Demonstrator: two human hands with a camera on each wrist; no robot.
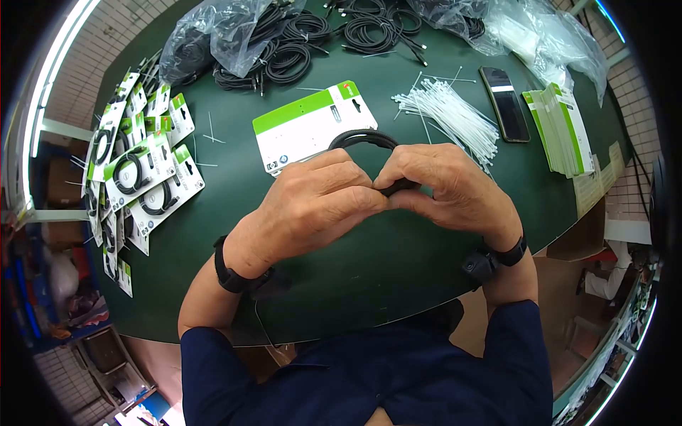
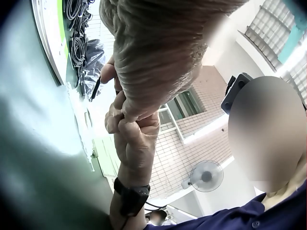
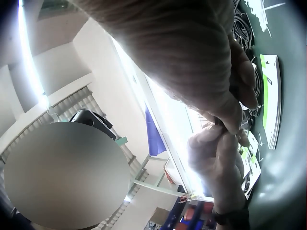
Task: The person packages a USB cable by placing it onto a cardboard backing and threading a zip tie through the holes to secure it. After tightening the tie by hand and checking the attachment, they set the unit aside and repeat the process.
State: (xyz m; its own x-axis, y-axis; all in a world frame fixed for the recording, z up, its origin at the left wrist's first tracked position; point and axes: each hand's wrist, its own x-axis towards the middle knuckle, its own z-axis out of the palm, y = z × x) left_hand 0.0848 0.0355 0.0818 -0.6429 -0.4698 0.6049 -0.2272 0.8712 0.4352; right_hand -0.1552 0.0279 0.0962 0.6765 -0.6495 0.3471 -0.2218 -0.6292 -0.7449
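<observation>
A coiled black cable (image 1: 364,135) is held between both hands, its loop arching up beyond the fingers. My left hand (image 1: 316,199) grips it from the left with curled fingers. From the other side my right hand (image 1: 451,183) pinches the coil between thumb and fingers, the fingertips of both hands nearly meeting. Much of the cable is hidden behind the fingers, and in both wrist views the hands cover most of it. Just beyond the hands, a white and green packaging card (image 1: 302,135) lies on the dark green table (image 1: 334,284), partly overlapped by the cable.
White cable ties (image 1: 455,117) lie in a bundle right of the card, beside a phone (image 1: 506,105). Further right sits a stack of cards (image 1: 561,131). Carded cables (image 1: 138,170) pile up at the left. Coiled cables (image 1: 291,53) and plastic bags (image 1: 220,35) line the back.
</observation>
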